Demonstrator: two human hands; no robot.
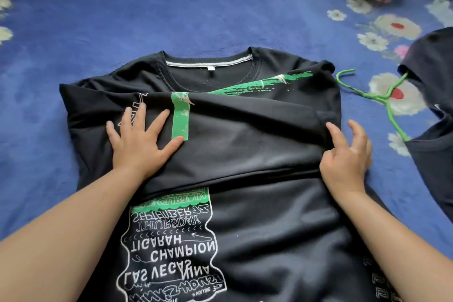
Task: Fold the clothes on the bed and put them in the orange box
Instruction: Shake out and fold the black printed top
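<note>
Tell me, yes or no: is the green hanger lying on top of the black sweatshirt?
No, the green hanger lies on the blue blanket, right of the black sweatshirt.

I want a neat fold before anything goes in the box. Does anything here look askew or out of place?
Yes. The green hanger lies loose on the bed, one end tucked into the dark garment at the right edge. The black sweatshirt's folded sleeve lies bunched and slanted under the left hand and right hand.

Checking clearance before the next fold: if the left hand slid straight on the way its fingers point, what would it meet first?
The left hand lies flat on the black sweatshirt, fingers pointing toward the collar. It would likely first cross the folded sleeve's edge, then the collar; depth is uncertain.
</note>
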